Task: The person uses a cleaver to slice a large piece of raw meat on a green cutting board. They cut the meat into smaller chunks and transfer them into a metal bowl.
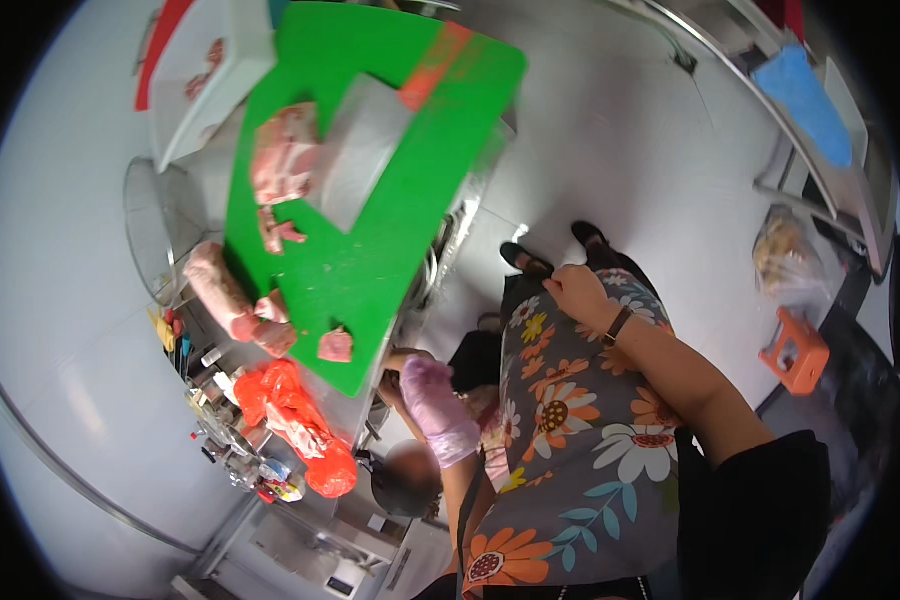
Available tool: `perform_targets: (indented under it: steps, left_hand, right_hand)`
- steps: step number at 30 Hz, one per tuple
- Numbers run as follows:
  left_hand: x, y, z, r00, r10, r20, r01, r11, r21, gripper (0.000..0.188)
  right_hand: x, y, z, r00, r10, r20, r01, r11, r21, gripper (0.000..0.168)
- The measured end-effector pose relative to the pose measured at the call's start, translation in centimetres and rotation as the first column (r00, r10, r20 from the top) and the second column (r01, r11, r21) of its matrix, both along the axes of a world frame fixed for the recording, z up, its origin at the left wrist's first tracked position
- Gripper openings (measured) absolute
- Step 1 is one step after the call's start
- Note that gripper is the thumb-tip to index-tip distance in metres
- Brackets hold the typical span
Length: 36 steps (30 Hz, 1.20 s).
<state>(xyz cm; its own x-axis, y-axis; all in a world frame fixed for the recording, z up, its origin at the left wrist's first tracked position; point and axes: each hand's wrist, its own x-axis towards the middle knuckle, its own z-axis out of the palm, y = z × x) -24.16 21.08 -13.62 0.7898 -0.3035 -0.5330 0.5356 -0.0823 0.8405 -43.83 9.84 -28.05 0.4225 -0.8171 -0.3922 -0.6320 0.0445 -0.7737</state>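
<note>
My left hand [431, 405] wears a pinkish-purple plastic glove and is held beside the near corner of a green cutting board [345, 289]. Blur hides its fingers. My right hand [579, 294], bare with a dark band at the wrist, is curled in a fist before my flowered apron [562, 442]; nothing shows in it. A wide cleaver [365, 154] with an orange handle lies on the board against a slab of raw meat [281, 154]. Meat strips [274, 230] and a small meat piece [335, 345] also lie there. A long meat piece [214, 285] rests at the board's left edge.
Another person [409, 480] is close to my left arm. A red plastic bag [330, 469] stands by the board, beside bottles and jars. A white bin [217, 82] and a round see-through container [150, 232] stand left. An orange stool [799, 356] and a filled plastic bag [787, 255] are right.
</note>
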Motion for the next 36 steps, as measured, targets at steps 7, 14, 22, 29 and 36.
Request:
perform_targets:
  steps: [7, 14, 22, 29, 36]
  left_hand:
    - [-6.3, 0.9, -12.6, 0.828, -0.341, -0.445, 0.5, 0.808, 0.311, 0.027]
    - [4.0, -1.2, -28.7, 0.681, -0.575, -0.455, 0.724, 0.434, 0.535, 0.025]
    - [16.0, 1.5, -42.1, 0.938, 0.27, -0.216, -0.063, 0.748, 0.661, 0.044]
    - [22.2, 3.1, -48.4, 0.794, 0.549, -0.263, -0.397, 0.794, 0.46, 0.036]
    - [27.9, 10.5, -50.9, 0.73, -0.644, -0.23, 0.355, 0.07, 0.932, 0.018]
  right_hand:
    - [-11.6, 7.9, -8.4, 0.986, 0.105, -0.131, -0.073, 0.971, 0.226, 0.026]
    - [-14.8, 15.9, -9.6, 0.884, 0.189, -0.428, -0.071, 0.958, 0.277, 0.032]
    - [-13.5, 18.0, -10.7, 0.927, 0.072, -0.368, -0.011, 0.987, 0.163, 0.021]
    - [-13.1, 18.4, -11.2, 0.934, 0.034, -0.357, -0.013, 0.998, 0.06, 0.015]
    - [-13.0, 18.3, -10.9, 0.933, 0.12, -0.34, -0.106, 0.993, 0.059, 0.016]
